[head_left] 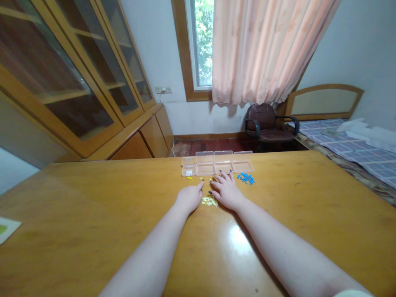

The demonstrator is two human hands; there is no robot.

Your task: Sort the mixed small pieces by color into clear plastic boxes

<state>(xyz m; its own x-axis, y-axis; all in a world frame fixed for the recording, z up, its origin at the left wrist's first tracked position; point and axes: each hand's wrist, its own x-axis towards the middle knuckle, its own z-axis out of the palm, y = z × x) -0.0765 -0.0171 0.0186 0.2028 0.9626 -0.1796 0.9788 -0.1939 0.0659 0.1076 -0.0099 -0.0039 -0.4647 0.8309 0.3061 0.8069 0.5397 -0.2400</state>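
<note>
My left hand (189,199) rests on the table with its index finger stretched forward and the other fingers partly curled under; nothing shows in its grip. By that fingertip lies a tiny pale piece (201,178). My right hand (228,193) is open, fingers spread, reaching toward the clear plastic boxes (204,169). Between the hands is a loose pile of small pale-yellow pieces (209,201), near the right thumb. A few bright yellow pieces (189,178) lie ahead of the left hand. Small blue pieces (246,178) are heaped right of the right fingers.
The boxes stand in a row near the far table edge, lids raised; the smallest, at left, holds a white slip (189,172). Beyond the wooden table (123,231) are a brown armchair (264,123), a bed (343,132) and a glass-door cabinet (89,150).
</note>
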